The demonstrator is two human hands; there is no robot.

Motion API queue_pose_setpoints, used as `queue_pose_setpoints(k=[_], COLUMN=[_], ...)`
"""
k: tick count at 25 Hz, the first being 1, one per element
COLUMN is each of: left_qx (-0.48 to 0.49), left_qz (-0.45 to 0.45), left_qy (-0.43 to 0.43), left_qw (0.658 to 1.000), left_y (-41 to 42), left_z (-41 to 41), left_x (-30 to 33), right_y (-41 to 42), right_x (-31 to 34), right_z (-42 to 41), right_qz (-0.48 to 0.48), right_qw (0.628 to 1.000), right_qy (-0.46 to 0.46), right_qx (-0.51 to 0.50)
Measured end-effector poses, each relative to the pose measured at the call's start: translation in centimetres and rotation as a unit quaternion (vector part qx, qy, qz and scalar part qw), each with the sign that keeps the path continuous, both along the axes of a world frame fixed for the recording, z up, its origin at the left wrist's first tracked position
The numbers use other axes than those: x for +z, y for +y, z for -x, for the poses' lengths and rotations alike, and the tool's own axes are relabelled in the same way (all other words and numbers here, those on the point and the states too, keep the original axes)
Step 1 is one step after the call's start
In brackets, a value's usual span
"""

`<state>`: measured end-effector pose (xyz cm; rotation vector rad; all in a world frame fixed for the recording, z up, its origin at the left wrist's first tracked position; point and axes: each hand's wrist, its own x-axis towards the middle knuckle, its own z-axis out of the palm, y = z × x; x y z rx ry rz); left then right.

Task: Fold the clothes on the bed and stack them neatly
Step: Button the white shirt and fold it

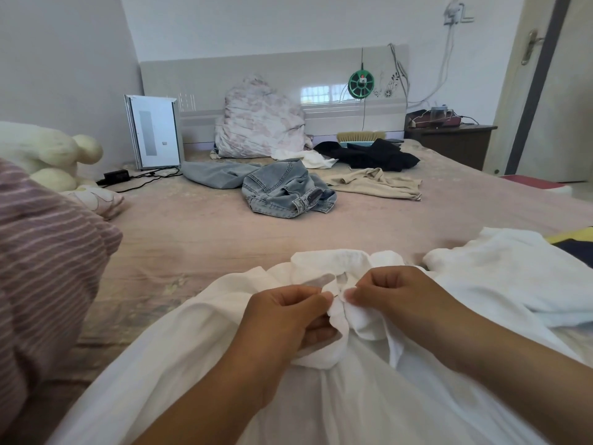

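Both hands, left hand (288,313) and right hand (394,293), fingers pinched on white shirt (337,396) collar at bed (199,232) near edge. Apparently fastening before folding; next, smoothing flat.

Room evenly lit, soft daylight, no lamp seen. A bright window shape reflects as glare in the glossy headboard (276,78) — the only hard highlight. The white shirt (353,380) under my hands is near overexposed; its folds show only faint grey shading. My left hand (288,319) casts a small soft shadow on the cloth. Wide-angle bending at the edges — the door frame (542,85) leans. The striped fabric (48,258) at left is close and blurred.
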<state>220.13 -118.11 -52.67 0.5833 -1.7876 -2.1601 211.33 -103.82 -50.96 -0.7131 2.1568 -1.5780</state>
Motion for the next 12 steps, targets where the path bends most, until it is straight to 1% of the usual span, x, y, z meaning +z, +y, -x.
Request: queue_pose_setpoints(k=[5,9,12], left_qx=[0.008,0.014,0.025], left_qz=[0.031,0.039,0.081], left_qy=[0.003,0.017,0.035], left_qw=[0.999,0.999,0.996], left_y=[0.32,0.66,0.88], left_z=[-0.16,-0.32,-0.40], left_x=[-0.32,-0.59,-0.75], right_y=[-0.04,-0.06,-0.06], right_x=[0.14,0.06,0.08], right_z=[-0.19,-0.38,-0.41], right_qz=[0.016,0.015,0.016], right_qw=[0.999,0.998,0.998], right_qy=[-0.033,-0.051,-0.052], right_qx=[0.008,-0.014,-0.024])
